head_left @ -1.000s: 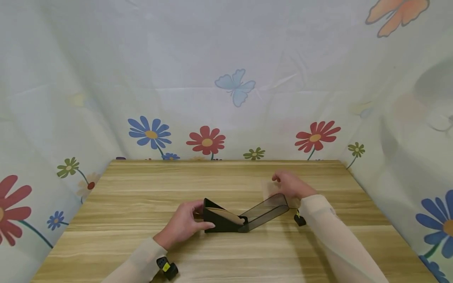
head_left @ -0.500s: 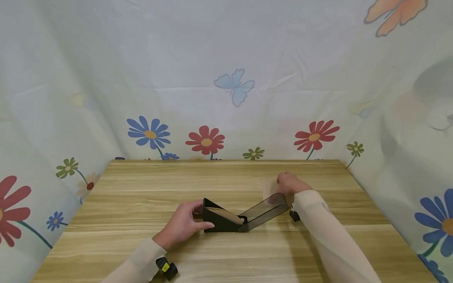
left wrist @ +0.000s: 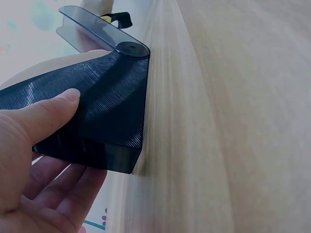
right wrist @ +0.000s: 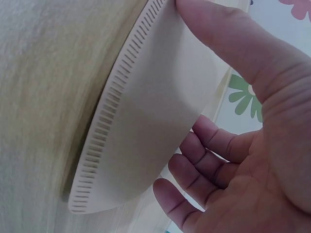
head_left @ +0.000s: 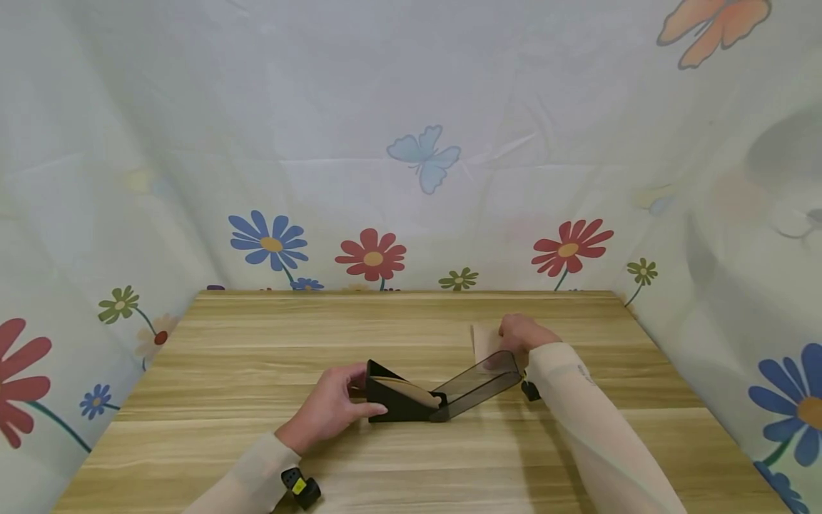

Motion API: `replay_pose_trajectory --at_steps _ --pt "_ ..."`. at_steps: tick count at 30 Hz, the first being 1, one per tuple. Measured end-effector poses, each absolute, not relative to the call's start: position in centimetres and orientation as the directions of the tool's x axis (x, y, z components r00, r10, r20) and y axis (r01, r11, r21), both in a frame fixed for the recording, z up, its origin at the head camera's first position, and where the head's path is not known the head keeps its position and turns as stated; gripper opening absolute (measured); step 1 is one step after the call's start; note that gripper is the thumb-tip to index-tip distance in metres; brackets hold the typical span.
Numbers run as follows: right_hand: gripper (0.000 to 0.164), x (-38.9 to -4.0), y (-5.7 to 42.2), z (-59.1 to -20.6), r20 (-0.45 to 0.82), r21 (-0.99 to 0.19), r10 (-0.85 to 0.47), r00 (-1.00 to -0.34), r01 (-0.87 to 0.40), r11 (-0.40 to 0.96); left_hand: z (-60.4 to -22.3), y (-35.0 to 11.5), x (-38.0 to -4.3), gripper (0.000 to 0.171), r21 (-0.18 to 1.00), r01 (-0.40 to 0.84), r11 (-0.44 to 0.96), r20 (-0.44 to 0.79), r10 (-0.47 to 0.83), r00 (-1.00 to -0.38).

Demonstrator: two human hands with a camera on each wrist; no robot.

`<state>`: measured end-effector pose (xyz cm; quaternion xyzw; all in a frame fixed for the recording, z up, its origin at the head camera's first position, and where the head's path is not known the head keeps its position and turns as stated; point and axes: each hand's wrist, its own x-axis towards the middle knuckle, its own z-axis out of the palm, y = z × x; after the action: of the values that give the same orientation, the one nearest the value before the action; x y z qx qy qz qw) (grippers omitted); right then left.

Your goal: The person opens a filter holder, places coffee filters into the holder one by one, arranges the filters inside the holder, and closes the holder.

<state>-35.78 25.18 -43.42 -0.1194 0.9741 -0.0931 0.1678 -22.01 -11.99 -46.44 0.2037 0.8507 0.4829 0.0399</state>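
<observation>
My left hand (head_left: 324, 408) grips the closed end of a black wedge-shaped coffee filter holder (head_left: 397, 405), thumb on the near side and fingers round the far side. Its smoky see-through lid (head_left: 484, 385) is swung open to the right. Tan paper filters (head_left: 404, 390) show inside the box. Behind the lid, my right hand (head_left: 525, 334) holds a loose tan coffee filter (right wrist: 141, 111) with a crimped edge. In the right wrist view the thumb (right wrist: 228, 36) presses on its face and the fingertips (right wrist: 181, 170) lie along its far edge.
The wood-grain table (head_left: 270, 328) stretches out around the holder. A white cloth (head_left: 289, 121) printed with flowers and butterflies hangs behind and at both sides. A small black camera (head_left: 302, 489) is strapped at the left wrist.
My right hand has shifted slightly left and closed on the loose filter, which now stands tilted up and has moved a little left. My left hand and the holder have stayed in place.
</observation>
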Motion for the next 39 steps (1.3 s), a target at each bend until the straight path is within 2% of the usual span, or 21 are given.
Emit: replay_pose_trajectory --at_steps 7,12,18,21,27,39 --pt "0.06 -35.8 25.05 -43.5 -0.331 -0.248 -0.234 -0.914 -0.155 0.956 -46.24 -11.86 -21.89 0.035 0.83 0.309 0.464 0.126 0.384 -0.915" --pt "0.054 -35.59 25.02 -43.5 -0.308 -0.212 -0.234 -0.922 -0.174 0.962 -46.11 -11.74 -21.76 0.036 0.837 0.301 0.456 0.12 0.384 -0.916" --pt "0.047 -35.17 25.05 -43.45 -0.341 -0.311 -0.191 -0.92 -0.082 0.947 -45.95 -11.69 -21.74 0.036 0.841 0.298 0.451 0.119 0.384 -0.916" --pt "0.055 -35.08 25.13 -43.41 -0.333 -0.354 -0.202 -0.921 -0.076 0.932 -45.91 -11.66 -21.77 0.036 0.838 0.299 0.456 0.119 0.383 -0.916" --pt "0.098 -35.04 25.39 -43.76 -0.318 -0.408 -0.185 -0.93 -0.042 0.912 -45.91 -11.68 -21.82 0.036 0.839 0.296 0.457 0.114 0.385 -0.916" --pt "0.092 -34.96 25.08 -43.96 -0.298 -0.426 -0.206 -0.932 -0.063 0.903 -46.29 -11.77 -21.83 0.037 0.829 0.303 0.47 0.122 0.378 -0.918"
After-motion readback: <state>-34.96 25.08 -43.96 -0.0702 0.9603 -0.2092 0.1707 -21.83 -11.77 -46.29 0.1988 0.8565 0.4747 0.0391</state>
